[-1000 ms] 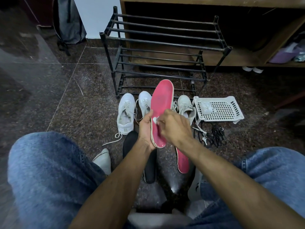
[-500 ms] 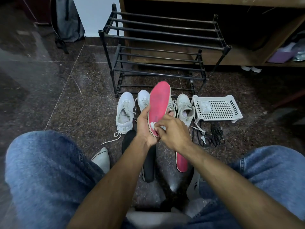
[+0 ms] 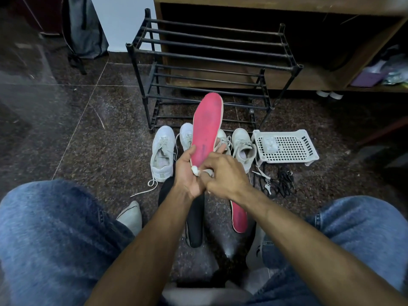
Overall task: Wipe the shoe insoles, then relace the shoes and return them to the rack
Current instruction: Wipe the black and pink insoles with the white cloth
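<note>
A white perforated basket (image 3: 287, 146) sits on the dark floor (image 3: 88, 140); a grey bag (image 3: 86, 27) hangs behind.

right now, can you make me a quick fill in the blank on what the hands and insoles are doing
1. The left hand holds up a ___ insole.
2. The right hand presses a small white ___ against that insole's heel end.
3. A black insole lies on the ___.
4. The rack holds ___ shoes.

Missing words: pink; wipe; floor; no
</note>
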{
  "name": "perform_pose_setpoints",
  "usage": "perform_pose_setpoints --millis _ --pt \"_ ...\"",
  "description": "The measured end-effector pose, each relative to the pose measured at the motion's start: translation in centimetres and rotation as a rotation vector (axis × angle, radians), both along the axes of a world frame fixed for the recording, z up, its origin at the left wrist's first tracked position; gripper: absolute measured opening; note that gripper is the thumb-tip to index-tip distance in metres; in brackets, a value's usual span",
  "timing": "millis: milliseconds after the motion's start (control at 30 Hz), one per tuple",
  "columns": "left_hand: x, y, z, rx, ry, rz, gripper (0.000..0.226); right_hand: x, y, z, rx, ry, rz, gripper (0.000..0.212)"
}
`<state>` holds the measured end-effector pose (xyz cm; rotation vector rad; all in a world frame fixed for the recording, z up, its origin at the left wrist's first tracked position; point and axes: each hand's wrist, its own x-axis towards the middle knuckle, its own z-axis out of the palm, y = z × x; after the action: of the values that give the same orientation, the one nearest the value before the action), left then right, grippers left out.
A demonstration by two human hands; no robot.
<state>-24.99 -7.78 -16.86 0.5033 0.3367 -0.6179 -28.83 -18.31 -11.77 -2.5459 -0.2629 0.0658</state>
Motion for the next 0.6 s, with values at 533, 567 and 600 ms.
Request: perform_pose_setpoints --millis 533,567,600 --pt "-2.1 -1.8 -1.1 0.022 0.070 0.040 0.035 2.7 -0.8 1.2 -0.355 -0.091 -0.084 0.025" --pt "-2.2 -1.9 -1.0 0.013 0.069 0.036 0.034 2.9 -0.8 1.0 -0.343 -0.088 -0.114 0.025" --pt "-2.0 -1.8 -1.1 0.014 0.079 0.044 0.035 2.8 -0.9 0.8 -0.309 -0.075 -0.134 0.024"
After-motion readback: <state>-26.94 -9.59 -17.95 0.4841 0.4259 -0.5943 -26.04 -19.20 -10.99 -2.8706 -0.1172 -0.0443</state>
